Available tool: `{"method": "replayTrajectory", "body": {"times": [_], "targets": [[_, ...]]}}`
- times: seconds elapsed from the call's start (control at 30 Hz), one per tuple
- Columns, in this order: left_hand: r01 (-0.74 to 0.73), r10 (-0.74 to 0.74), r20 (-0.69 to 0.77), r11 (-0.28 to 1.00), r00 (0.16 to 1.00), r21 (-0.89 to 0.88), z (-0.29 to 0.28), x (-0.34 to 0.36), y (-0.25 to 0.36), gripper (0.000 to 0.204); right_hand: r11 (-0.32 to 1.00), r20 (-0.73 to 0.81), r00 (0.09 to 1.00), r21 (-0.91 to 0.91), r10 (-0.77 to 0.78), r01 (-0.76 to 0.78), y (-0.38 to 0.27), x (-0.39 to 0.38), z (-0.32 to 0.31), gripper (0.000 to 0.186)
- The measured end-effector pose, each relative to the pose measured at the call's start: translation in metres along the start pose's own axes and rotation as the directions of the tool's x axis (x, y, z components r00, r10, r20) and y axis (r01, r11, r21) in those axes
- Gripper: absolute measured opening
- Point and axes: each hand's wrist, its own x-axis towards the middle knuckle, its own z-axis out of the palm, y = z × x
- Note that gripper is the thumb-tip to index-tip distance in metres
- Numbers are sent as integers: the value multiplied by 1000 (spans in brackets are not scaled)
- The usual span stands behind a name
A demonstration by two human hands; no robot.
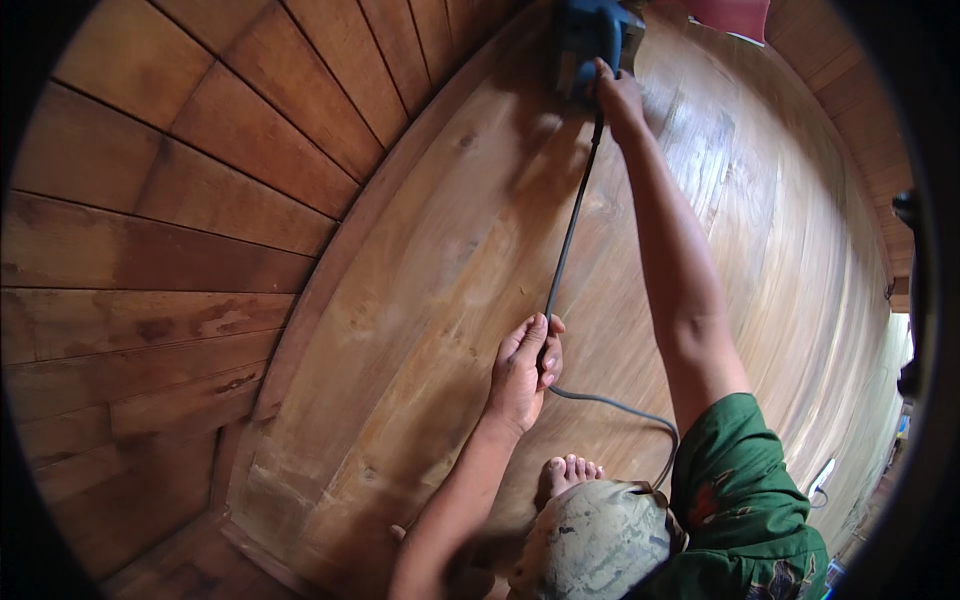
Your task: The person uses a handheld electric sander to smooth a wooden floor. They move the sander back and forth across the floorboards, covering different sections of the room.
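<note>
At the far end of my reach, a blue corded power tool rests on the wooden plank floor. Its kind is hard to tell, since it is partly cut off by the top edge. My right hand is closed around its rear handle, with the arm stretched out. Nearer to me, my left hand grips the dark power cord. The cord runs fairly straight from the tool to that hand. Past the fingers it loops slack toward the right, then back beside my knee.
A plank wall with a baseboard borders the floor on the left. My bare foot is on the boards below the cord. A red item lies at the far right, and a small white object near my right sleeve.
</note>
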Motion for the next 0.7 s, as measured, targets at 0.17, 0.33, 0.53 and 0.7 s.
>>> {"method": "replayTrajectory", "body": {"times": [0.17,0.33,0.53,0.7], "targets": [[-10,10,12,999,1000,-49,1,5,-6,30,969,257,964,248,-69,3,14,30,-11,50],[-19,18,-17,997,1000,-68,-5,0,2,30,923,299,954,359,25,-136,10,13,-9,45],[-8,6,-82,1000,997,-25,-31,-55,14,27,896,419,905,371,72,-243,-1,-49,-17,45],[48,-41,-133,998,990,48,-51,-114,15,27,930,427,879,190,211,-316,-25,-98,-19,50]]}}
